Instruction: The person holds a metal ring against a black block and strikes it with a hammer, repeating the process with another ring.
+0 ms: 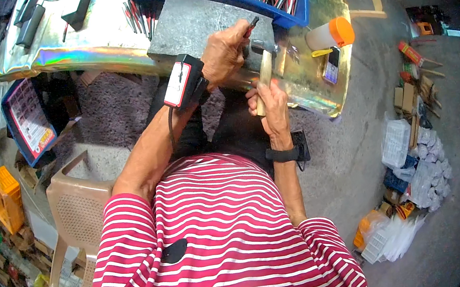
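Observation:
My left hand (225, 52) is closed over the grey stone block (191, 24), gripping a slim black-and-red piece (251, 27) whose dark end sticks out past the fingers. The exact kind of that piece cannot be made out. In my right hand (272, 100), fingers wrapped round its pale wooden handle, is a hammer (265, 68). The hammer's metal head is up beside the block's right edge, just below the piece and apart from it. Similar slim red, black and silver pieces fill a blue tray (301, 17) behind the block.
More loose slim pieces (138, 17) lie left of the block. On the table's right end are an orange-lidded bottle (329, 34) and a phone-like device (331, 66). Dark boxes (31, 25) sit far left. A beige plastic chair (78, 207) stands to my left.

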Tool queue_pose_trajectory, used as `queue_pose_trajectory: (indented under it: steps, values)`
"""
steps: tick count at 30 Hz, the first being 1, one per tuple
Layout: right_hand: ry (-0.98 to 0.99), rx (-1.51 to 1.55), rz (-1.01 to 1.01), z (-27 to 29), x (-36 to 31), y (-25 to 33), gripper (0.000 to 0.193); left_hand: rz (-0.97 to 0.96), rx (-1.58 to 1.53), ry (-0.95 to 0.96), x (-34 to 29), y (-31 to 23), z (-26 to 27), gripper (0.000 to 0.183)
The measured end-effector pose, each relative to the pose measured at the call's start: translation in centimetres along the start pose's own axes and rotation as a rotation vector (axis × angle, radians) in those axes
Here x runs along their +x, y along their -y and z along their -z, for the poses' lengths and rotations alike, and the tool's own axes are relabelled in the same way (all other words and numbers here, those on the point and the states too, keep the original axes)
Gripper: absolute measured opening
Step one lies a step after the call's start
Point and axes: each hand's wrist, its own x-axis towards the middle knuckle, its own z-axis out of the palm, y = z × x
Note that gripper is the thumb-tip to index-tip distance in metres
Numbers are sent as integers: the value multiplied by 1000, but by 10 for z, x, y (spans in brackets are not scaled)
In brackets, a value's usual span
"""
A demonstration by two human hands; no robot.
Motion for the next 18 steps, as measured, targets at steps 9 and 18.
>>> queue_pose_trajectory:
  steps: [9, 18]
  values:
    - [7, 7, -2, 2, 0, -1, 23, -219, 12, 14, -1, 7, 2, 27]
    - [14, 126, -50, 1, 0, 1, 19, -94, -66, 138, 1, 13, 6, 15]
